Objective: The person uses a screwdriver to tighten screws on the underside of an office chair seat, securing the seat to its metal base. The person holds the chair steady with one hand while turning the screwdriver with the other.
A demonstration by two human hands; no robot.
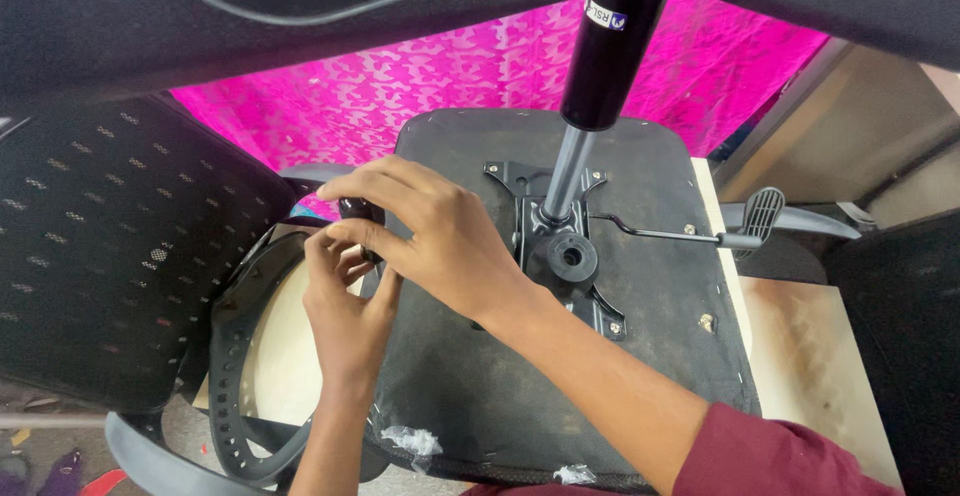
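Both hands meet at the left edge of the upturned chair seat (560,356): right hand (430,231) and left hand (345,301) are closed on a small black knob (362,218). Armrest fastening is judged in hand; steady turning is called for. Gas-lift column (590,106) stands upright nearby.

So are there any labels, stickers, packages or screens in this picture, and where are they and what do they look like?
Sticker: one small label near the top of the black gas cylinder that rises from the upturned chair seat; roughly rectangular, white with a dark blue patch, wrapped round the tube.
No packages, signs or screens in view.
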